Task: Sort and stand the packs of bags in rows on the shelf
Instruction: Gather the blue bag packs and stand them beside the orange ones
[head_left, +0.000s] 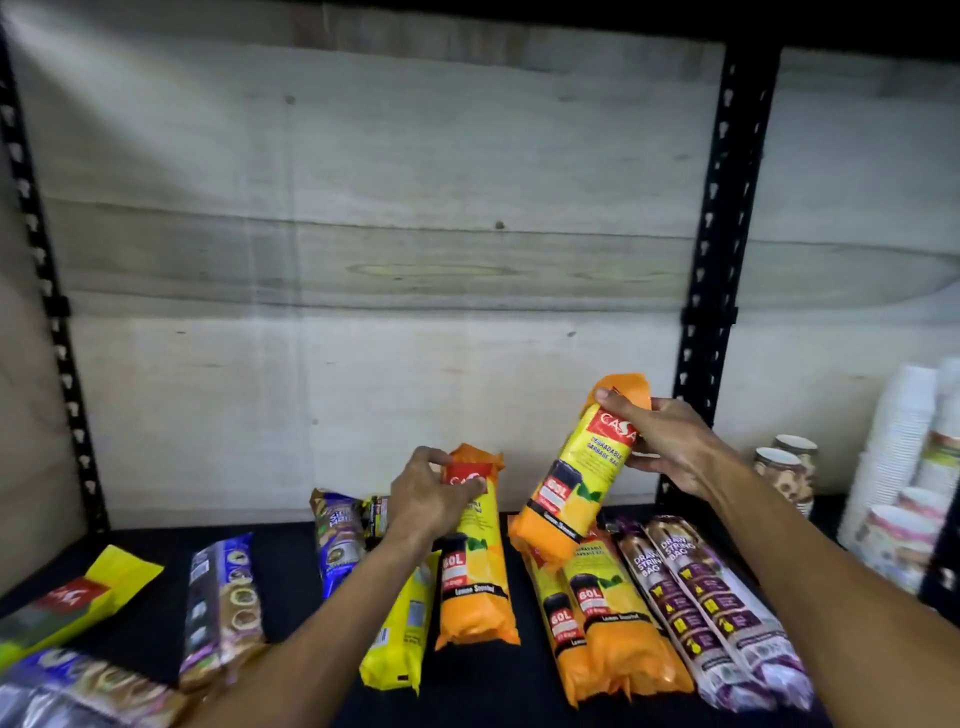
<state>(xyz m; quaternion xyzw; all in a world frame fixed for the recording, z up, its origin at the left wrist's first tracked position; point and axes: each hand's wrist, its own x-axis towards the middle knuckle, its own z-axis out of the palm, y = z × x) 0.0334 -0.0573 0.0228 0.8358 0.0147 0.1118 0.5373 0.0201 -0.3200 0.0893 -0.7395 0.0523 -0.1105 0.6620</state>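
Blue-and-tan packs lie flat at near left, unsorted; left hand grips top of orange pack propped on dark shelf, likely to stand it; right hand holds second orange pack tilted above lying orange and purple packs

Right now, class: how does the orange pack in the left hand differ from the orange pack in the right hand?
The left hand's pack stands with its bottom end on the shelf; the right hand's pack is lifted clear above the lying packs. The left hand grips the top; the right hand wraps the upper part. Both look the same: orange-and-yellow 60L packs.
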